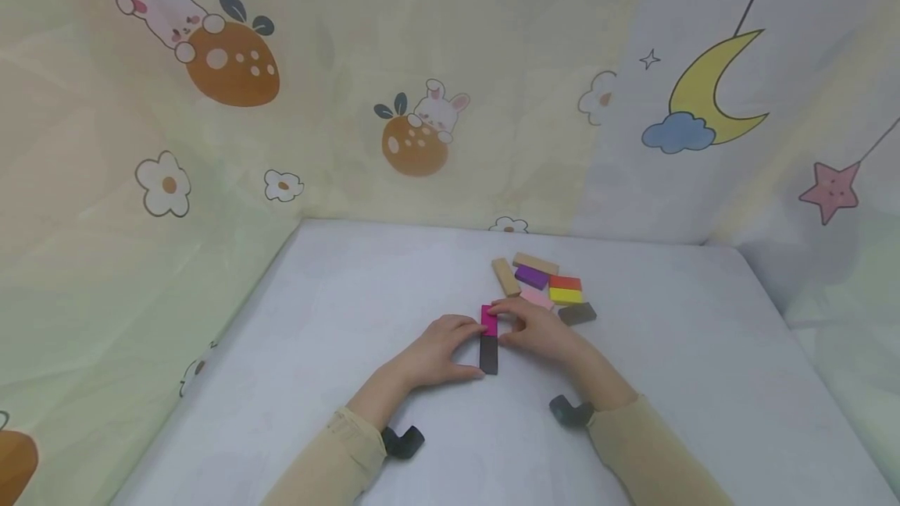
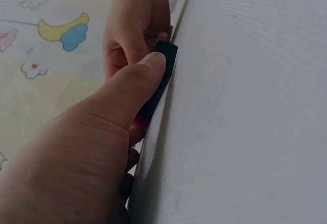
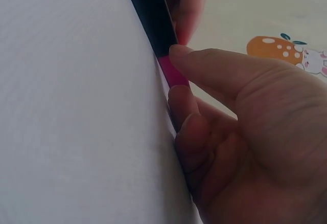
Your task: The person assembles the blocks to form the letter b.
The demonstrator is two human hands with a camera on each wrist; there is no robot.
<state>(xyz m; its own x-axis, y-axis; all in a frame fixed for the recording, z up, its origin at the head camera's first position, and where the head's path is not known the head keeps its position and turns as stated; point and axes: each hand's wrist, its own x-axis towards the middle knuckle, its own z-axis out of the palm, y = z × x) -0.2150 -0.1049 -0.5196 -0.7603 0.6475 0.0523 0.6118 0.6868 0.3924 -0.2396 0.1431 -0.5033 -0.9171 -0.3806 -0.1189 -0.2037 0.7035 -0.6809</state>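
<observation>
A magenta block (image 1: 488, 319) and a dark grey block (image 1: 488, 355) lie end to end on the white table (image 1: 316, 350). My left hand (image 1: 476, 348) holds them from the left, thumb along the dark grey block (image 2: 164, 65) and curled fingers by the magenta one. From the right, my right hand (image 1: 501, 324) grips the magenta block (image 3: 172, 71), with its index finger over the far end and its thumb at the joint with the dark grey block (image 3: 149, 14). Both wrist views show the blocks edge-on against the table.
Just behind my right hand lie loose blocks: two tan (image 1: 505, 276), purple (image 1: 531, 277), orange-red (image 1: 566, 283), yellow (image 1: 566, 295), pink (image 1: 537, 299) and dark grey (image 1: 576, 314). Cartoon-printed cloth walls (image 1: 422, 100) close in the table on three sides.
</observation>
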